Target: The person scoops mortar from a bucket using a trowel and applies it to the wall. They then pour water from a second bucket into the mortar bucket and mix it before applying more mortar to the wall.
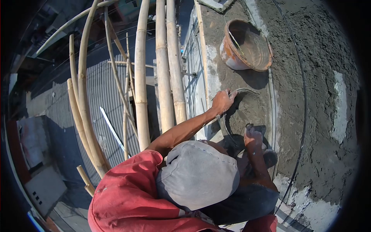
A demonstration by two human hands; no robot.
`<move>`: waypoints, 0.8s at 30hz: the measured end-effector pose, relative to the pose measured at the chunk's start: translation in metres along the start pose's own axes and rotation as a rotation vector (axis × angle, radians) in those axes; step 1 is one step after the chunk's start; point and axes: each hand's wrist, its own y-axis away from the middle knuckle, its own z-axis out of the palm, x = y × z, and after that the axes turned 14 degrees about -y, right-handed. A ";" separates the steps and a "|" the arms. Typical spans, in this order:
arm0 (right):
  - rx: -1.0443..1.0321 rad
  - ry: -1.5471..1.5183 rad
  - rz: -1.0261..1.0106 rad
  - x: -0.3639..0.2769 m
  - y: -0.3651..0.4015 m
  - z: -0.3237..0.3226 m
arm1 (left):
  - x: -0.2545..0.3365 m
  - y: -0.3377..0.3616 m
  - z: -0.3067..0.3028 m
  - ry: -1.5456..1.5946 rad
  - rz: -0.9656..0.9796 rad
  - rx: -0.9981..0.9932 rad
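Observation:
Neither of my own hands shows in the head view. Close below the camera crouches a person in a grey cap (198, 174) and red shirt (127, 193). That person's left hand (224, 101) grips the curved rim of a tub (247, 91) that holds wet grey mortar (240, 112). The co-worker's right hand (253, 139) is closed beside the mortar, on something dark that I cannot make out. Just beyond stands a worn orange bucket (232, 52) with a thin handle and grey residue inside. Part of a dark round container (270, 157) shows beside the right forearm.
Thick bamboo poles (142, 77) rise on the left, above a corrugated roof (92, 92) at a lower level. Rough wet mortar (324, 50) covers the surface on the right. A black cable (304, 96) runs along it.

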 end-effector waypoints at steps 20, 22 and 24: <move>-0.474 -1.514 0.668 -0.003 0.057 0.024 | 0.015 0.083 -0.002 0.010 0.213 0.080; -0.536 -1.798 0.765 -0.008 0.041 -0.001 | 0.002 0.076 0.003 0.063 0.192 0.140; -0.608 -2.161 0.948 -0.018 0.033 -0.014 | -0.001 0.074 -0.001 0.045 0.168 0.135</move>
